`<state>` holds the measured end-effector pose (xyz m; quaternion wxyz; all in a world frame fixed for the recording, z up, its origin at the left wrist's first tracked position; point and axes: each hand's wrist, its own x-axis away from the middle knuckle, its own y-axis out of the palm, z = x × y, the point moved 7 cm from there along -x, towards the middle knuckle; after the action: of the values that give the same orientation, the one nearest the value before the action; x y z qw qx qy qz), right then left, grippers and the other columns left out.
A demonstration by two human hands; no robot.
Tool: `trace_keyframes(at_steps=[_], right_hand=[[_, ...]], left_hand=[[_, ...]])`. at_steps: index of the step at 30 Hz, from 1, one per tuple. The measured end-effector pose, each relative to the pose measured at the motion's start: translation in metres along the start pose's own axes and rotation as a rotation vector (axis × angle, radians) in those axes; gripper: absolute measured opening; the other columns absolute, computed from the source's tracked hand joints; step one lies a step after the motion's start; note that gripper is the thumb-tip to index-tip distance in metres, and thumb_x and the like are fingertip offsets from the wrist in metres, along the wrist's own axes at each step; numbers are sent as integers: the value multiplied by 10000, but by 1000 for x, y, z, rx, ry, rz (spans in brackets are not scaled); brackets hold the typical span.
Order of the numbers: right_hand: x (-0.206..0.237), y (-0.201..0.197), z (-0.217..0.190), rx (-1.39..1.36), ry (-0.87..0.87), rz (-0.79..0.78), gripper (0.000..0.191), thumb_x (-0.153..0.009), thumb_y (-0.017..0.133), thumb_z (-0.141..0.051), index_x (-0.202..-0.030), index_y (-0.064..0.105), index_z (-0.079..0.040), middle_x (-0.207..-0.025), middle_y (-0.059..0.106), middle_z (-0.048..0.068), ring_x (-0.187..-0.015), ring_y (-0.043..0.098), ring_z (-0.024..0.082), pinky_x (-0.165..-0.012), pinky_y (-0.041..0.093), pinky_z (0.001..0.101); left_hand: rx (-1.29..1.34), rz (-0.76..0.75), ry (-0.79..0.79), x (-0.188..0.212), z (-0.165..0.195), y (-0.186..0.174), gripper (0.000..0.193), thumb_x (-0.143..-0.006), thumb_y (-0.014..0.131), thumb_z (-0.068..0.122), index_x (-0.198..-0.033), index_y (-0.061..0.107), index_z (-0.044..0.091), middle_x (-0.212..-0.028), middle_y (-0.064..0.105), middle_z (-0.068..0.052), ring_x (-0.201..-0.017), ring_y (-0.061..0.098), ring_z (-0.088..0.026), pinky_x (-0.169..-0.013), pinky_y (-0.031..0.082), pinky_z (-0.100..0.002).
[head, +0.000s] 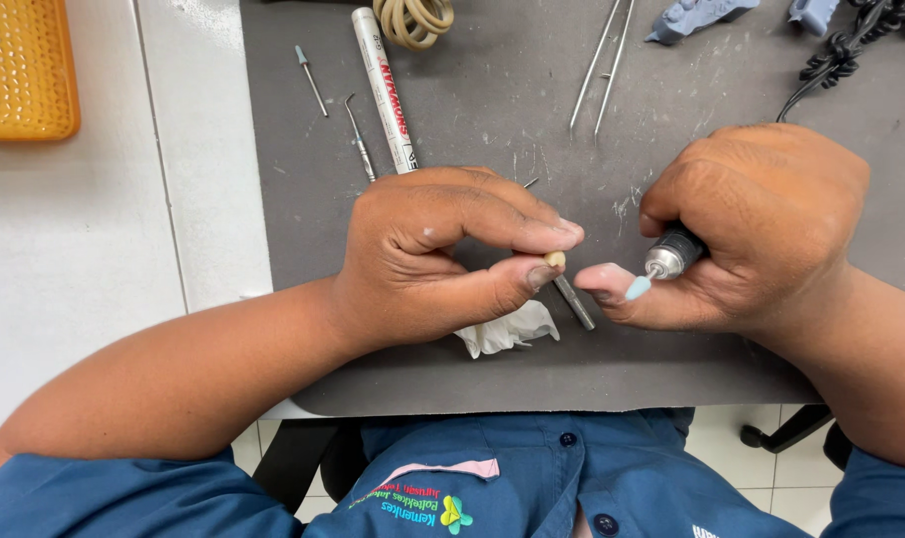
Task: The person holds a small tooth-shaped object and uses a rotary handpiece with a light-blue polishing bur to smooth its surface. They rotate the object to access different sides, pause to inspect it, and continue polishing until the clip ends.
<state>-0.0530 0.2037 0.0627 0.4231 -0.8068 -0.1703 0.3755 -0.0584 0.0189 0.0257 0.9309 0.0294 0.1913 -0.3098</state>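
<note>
— Blue shirt fills the bottom edge, closest to the lens. What are the hands doing above it?

— Left hand pinches a small tan piece between thumb and forefinger, tightly closed on it, over the dark grey mat. Right hand is wrapped in a fist around a rotary handpiece, whose pale blue tip pokes out beside the thumb.

— Do tip and piece touch?

— No, they sit near each other with a gap between.

— Anything beneath?

— Crumpled white tissue lies on the mat under the left hand, and a thin grey rod slants below the tan piece; whether the fingers hold that rod, I cannot tell.

— Farther back?

— White marker pen, a hooked metal pick, tweezers, and an orange basket on the white table.
</note>
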Motion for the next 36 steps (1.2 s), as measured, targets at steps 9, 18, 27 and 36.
trace_keyframes(at_steps=[9,18,27,36], right_hand=[[-6,-3,-9,-85,-82,40,342,-821,876,-289,-888,670,-24,-597,562,63,-521,561,239,-510,413,365],[-13,-4,-18,-164,-254,64,241,-825,868,-99,-997,721,-16,-547,524,25,-471,551,193,-425,376,343],[-15,-4,-20,-137,-257,49,208,-799,856,-95,-964,752,-21,-549,538,33,-476,563,191,-426,384,340],[-18,-4,-21,-118,-252,30,184,-803,845,-116,-944,768,-26,-546,551,39,-471,564,190,-424,380,341]], left_hand=[[-16,5,-23,1,-4,2,110,-1049,767,74,-1149,722,71,-1087,776,-79,-934,770,-107,-793,621,-202],[-26,25,-17,-4,-5,5,105,-1055,744,54,-1152,707,48,-1099,769,-93,-948,771,-116,-807,631,-210],[-120,31,-41,-3,-6,2,121,-1025,772,55,-1137,726,45,-1048,776,-90,-914,768,-114,-763,611,-213],[-193,32,-16,-4,-7,3,141,-1024,783,63,-1152,725,76,-1071,772,-70,-952,778,-113,-800,646,-204]])
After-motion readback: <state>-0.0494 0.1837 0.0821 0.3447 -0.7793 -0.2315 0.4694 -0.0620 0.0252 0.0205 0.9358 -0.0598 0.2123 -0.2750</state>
